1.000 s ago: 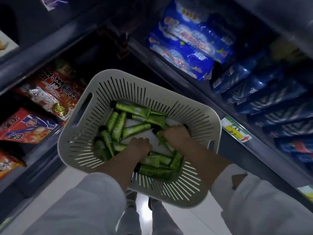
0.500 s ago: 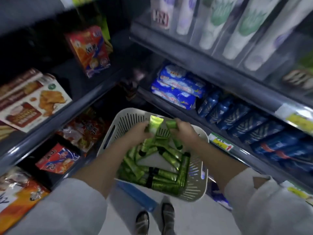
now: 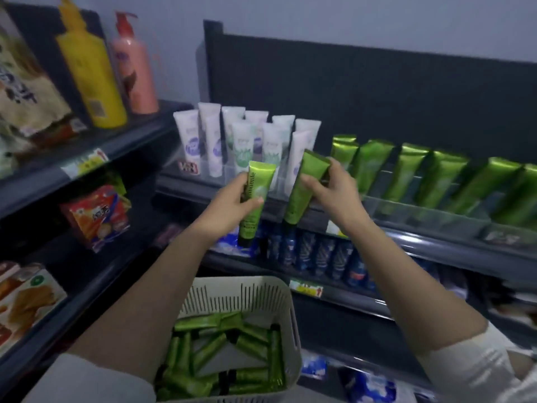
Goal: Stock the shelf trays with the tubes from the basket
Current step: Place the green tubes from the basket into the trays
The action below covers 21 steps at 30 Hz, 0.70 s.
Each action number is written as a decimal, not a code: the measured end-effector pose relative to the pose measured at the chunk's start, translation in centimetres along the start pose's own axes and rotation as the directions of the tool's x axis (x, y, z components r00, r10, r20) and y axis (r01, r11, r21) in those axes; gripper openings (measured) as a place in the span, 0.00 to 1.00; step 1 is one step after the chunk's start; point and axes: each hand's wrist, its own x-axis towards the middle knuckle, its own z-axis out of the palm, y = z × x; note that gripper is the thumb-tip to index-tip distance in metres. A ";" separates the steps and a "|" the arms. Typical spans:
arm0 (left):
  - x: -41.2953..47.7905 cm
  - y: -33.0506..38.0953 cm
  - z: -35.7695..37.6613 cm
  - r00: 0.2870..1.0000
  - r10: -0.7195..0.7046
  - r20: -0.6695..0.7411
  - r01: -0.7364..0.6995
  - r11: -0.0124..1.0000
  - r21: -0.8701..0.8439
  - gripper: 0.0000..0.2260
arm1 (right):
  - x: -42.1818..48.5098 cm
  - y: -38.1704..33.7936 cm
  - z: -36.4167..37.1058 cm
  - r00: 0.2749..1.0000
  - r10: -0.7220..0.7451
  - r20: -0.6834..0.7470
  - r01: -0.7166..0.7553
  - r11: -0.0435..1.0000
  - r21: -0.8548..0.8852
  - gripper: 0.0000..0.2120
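I observe both forearms stretched forward and upward, sleeves pushed back to the elbows; the left hand (image 3: 232,199) is clamped round a green tube (image 3: 255,193), thumb across its face, crimped end up and black cap down; the right hand (image 3: 331,193) grips a second green tube (image 3: 305,187), also cap down, its top leaning right; whether another tube lies behind it I cannot tell. The two tubes are near one another but apart; both hang before the shelf edge, not in a tray.

The white slatted basket (image 3: 241,283) sits low between the forearms; a heap of loose green tubes (image 3: 232,353) lies flat inside it. The clear shelf trays (image 3: 406,210) to the right hold stocked green tubes (image 3: 436,175) standing in rows; white tubes (image 3: 247,141) stand behind the hands; blue packs (image 3: 319,251) fill the shelf below. On the left unit, a yellow bottle (image 3: 90,71) and a pink pump bottle (image 3: 136,68) stand on top; a red snack packet (image 3: 96,216) sits lower.
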 end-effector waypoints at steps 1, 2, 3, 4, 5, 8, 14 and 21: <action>0.4 1.4 0.8 0.999 0.035 0.016 -0.035 0.999 -0.005 0.12 | 0.0 -0.5 -1.8 0.999 -0.005 -0.043 0.007 1.000 0.027 0.10; 0.7 2.7 1.7 0.997 0.070 0.027 -0.070 0.998 0.004 0.13 | -0.1 -0.9 -3.6 0.996 -0.005 -0.090 0.010 0.999 0.053 0.09; 1.1 3.8 2.6 0.994 0.101 0.043 -0.102 0.995 0.010 0.15 | -0.3 -1.2 -5.3 0.991 -0.004 -0.136 0.015 0.996 0.085 0.09; 1.4 5.0 3.5 0.989 0.134 0.059 -0.135 0.991 0.014 0.16 | -0.4 -1.5 -7.2 0.984 -0.001 -0.176 0.022 0.993 0.117 0.08; 1.8 6.2 4.6 0.984 0.164 0.076 -0.165 0.986 0.018 0.16 | -0.6 -1.6 -9.1 0.978 0.001 -0.209 0.030 0.989 0.145 0.08; 2.8 9.7 7.9 0.962 0.244 0.120 -0.252 0.966 0.052 0.16 | -1.1 -1.0 -14.6 0.952 -0.028 -0.306 0.080 0.984 0.161 0.07; 4.8 17.4 16.8 0.912 0.375 0.165 -0.391 0.917 0.077 0.17 | -2.7 1.6 -25.8 0.894 -0.032 -0.447 0.126 0.975 0.181 0.07; 6.3 25.8 30.4 0.862 0.469 0.191 -0.486 0.873 0.047 0.11 | -6.0 5.7 -39.8 0.857 -0.063 -0.512 0.150 0.980 0.131 0.07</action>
